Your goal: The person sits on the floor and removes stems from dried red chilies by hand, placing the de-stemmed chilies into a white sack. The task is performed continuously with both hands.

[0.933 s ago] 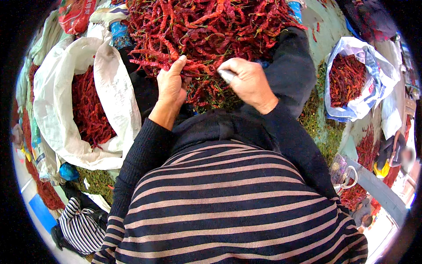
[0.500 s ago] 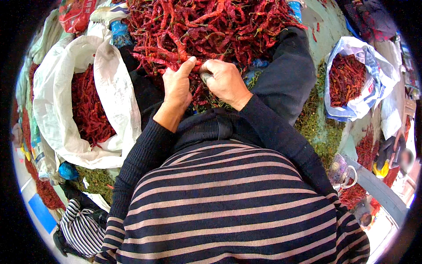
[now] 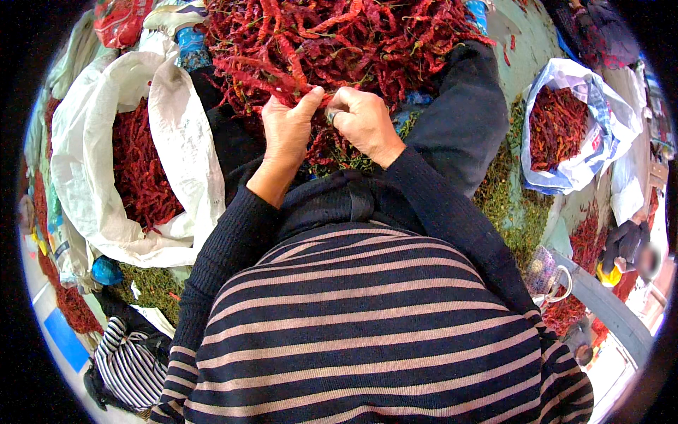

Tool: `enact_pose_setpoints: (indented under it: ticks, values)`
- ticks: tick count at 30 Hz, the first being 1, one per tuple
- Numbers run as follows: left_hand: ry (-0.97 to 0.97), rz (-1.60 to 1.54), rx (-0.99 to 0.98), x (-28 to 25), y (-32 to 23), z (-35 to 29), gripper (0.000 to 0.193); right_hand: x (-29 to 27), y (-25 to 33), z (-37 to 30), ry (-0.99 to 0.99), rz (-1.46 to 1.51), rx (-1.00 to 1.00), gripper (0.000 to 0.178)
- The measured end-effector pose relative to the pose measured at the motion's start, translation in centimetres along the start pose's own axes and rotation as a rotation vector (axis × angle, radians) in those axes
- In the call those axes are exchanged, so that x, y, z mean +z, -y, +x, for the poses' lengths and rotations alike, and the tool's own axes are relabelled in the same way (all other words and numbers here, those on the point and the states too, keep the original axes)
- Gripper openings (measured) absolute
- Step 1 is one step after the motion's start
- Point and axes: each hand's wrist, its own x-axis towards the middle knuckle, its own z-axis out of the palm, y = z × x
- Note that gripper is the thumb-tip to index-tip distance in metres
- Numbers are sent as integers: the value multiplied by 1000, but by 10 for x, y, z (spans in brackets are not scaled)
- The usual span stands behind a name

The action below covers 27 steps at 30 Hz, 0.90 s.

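A large heap of dried red chili peppers [image 3: 353, 42] lies between my legs, some with green stems. At its near edge my left hand [image 3: 288, 124] is closed around several chili peppers [image 3: 282, 86], thumb pressed on top. Close beside it, my right hand [image 3: 364, 121] is curled with thumb and forefinger pinched together near the stem ends of those peppers. A ring-like band shows on a right-hand finger. What sits inside the right pinch is too small to make out. Green stem bits [image 3: 335, 166] lie below my hands.
On the left stands a white woven sack [image 3: 74, 162] holding red chilies. A blue-and-white bag [image 3: 533, 180] of chilies stands at right. Green stems [image 3: 519, 219] cover the floor beside my right leg. Other people [image 3: 625, 244] are at the far right and lower left.
My right hand has shifted slightly, its fingers lifting and opening a small gap from the left hand. The left hand keeps its hold on the peppers, almost in place.
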Motion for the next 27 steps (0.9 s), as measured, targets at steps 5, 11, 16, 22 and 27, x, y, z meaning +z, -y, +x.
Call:
enact_pose_setpoints:
  ticks: [5,11,16,22,27]
  values:
    - [41,493,281,10,-24,-1,10,14,-79,7,-34,-278,-40,18]
    - [-8,-511,-263,-15,-33,26,9,-14,-76,-31,92,-278,-31,17]
    - [-5,-726,-396,-25,-20,23,13,-40,-25,-28,101,76,85,13]
    - [133,-827,-432,-21,-24,18,11,-33,5,-18,47,348,203,13]
    - [161,-817,-422,-13,-25,11,14,-24,-4,-12,197,875,421,17]
